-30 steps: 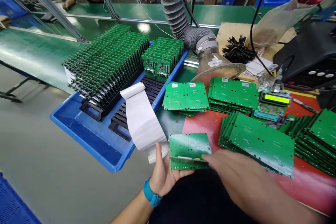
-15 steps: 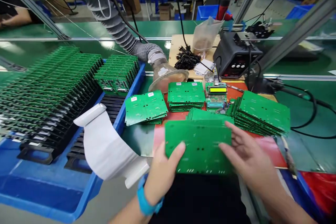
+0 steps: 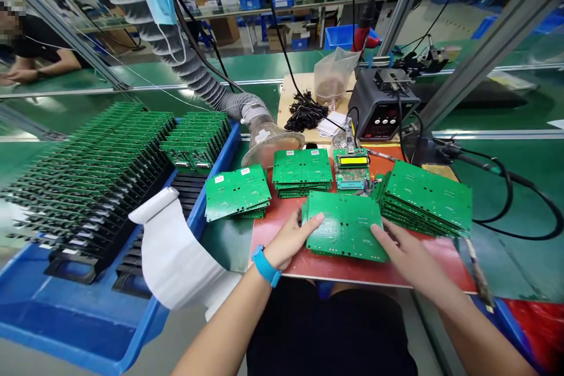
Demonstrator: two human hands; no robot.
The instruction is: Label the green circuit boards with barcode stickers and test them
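Note:
A stack of green circuit boards (image 3: pixel 343 226) lies low over the red mat (image 3: pixel 291 261), gripped at both short ends. My left hand (image 3: pixel 294 239) closes on its left end, thumb on top of the upper board. On the right end, my right hand (image 3: pixel 400 249) presses with its thumb on top and fingers at the far edge. Right of it sits another pile of green boards (image 3: pixel 429 194). Behind stand a stack with two white labels (image 3: pixel 302 165) and a small tester with a lit yellow display (image 3: pixel 353 161). A further labelled stack (image 3: pixel 238 191) lies left.
A blue tray (image 3: pixel 145 329) holds black racks of upright boards (image 3: pixel 101 158) on the left. A roll of white labels (image 3: pixel 176 252) hangs over its edge. A fume hose hood (image 3: pixel 268 138) and a black soldering station (image 3: pixel 383 106) stand behind. A person's arm (image 3: pixel 57 64) shows far left.
Both hands have lowered the boards from a raised, tilted hold near my body to nearly flat over the red mat. The camera view has shifted slightly.

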